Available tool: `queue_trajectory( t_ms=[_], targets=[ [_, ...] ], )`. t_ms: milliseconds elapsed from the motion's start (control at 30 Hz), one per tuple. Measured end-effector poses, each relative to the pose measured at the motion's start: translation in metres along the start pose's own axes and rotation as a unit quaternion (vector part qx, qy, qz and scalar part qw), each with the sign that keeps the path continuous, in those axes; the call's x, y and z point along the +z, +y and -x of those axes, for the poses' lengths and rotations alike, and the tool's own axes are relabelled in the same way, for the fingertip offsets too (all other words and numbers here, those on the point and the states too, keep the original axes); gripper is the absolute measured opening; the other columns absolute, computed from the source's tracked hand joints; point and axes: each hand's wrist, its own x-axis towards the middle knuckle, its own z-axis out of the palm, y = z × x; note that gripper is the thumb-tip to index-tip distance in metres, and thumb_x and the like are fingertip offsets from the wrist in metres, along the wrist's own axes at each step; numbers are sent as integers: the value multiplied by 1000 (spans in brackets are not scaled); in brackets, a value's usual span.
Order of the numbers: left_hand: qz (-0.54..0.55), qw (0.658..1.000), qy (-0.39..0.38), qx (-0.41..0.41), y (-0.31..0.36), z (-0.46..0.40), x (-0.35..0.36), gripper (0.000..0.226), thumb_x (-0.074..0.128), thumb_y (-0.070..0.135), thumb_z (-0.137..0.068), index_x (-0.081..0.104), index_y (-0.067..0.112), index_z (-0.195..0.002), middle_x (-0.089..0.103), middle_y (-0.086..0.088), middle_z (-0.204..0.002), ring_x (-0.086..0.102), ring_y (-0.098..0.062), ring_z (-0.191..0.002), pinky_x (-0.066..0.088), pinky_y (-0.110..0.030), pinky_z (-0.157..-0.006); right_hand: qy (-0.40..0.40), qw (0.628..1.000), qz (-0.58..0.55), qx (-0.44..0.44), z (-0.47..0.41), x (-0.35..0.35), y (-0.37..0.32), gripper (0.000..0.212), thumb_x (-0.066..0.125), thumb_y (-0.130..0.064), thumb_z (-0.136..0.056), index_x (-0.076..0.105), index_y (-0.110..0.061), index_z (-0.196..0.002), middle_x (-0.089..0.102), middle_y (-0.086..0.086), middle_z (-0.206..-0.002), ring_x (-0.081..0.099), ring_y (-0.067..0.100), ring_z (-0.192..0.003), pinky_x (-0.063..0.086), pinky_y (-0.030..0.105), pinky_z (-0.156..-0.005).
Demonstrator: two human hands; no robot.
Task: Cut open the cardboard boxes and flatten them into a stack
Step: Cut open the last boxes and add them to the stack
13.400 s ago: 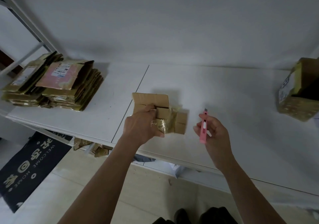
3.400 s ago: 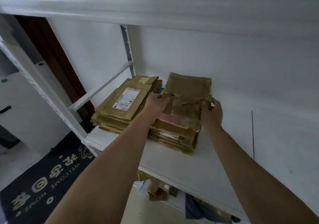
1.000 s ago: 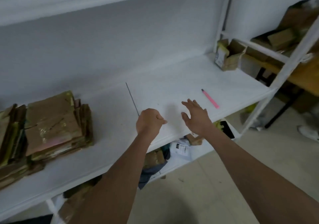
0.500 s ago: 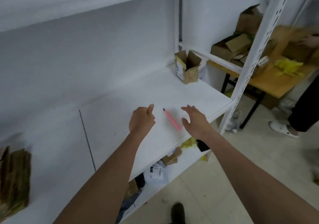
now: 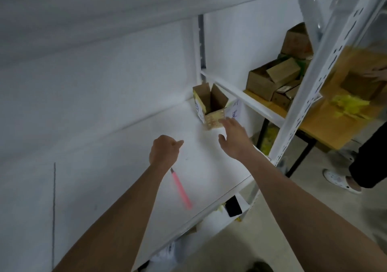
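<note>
Step in hand appears to be fetching the next box: the right hand (image 5: 234, 137), grip wide and empty, reaches the open-topped brown cardboard box (image 5: 210, 106) just beyond its fingertips on the white shelf (image 5: 125, 167); closing on it comes next.

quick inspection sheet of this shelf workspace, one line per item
surface: white shelf board, a dark seam line at left
job's things: open cardboard box standing at the far right end; pink box cutter lying loose near the front edge
clutter: dark flat object under the shelf's front edge
grippers: right hand open, fingertips at the box; left hand curled, holding nothing
cables: nothing seen
surroundings: more boxes on a wooden table to the right; another person's leg beside it
</note>
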Motion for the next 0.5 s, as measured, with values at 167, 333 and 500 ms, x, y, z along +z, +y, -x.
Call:
queue_trajectory(
  t_ms=[167,333,500],
  targets=[
    [75,996,19,-54,19,-9,33,31,55,7,-96,64,9,-126,67,-15,-116,69,-34,-98,55,-44,-92,-5,996,21,-88,-55,-3,17,54,52,-9,-94,36,-6,-146,30,16,-153,18,33,-146,24,42,-115],
    [112,979,86,-150,40,-17,61,21,57,18,-96,75,5,-97,73,-13,-99,72,-28,-87,57,-43,-87,-79,983,49,-156,-104,-10,39,61,50,-19,-98,24,-3,-151,17,16,-161,8,32,-150,11,38,-120],
    [171,963,117,-172,42,-15,76,43,52,-2,-92,57,7,-134,53,-18,-134,62,-38,-112,51,-48,-97,-148,976,66,-143,-133,3,34,70,48,-35,-97,22,1,-150,40,17,-148,34,32,-139,20,42,-119]
  ],
)
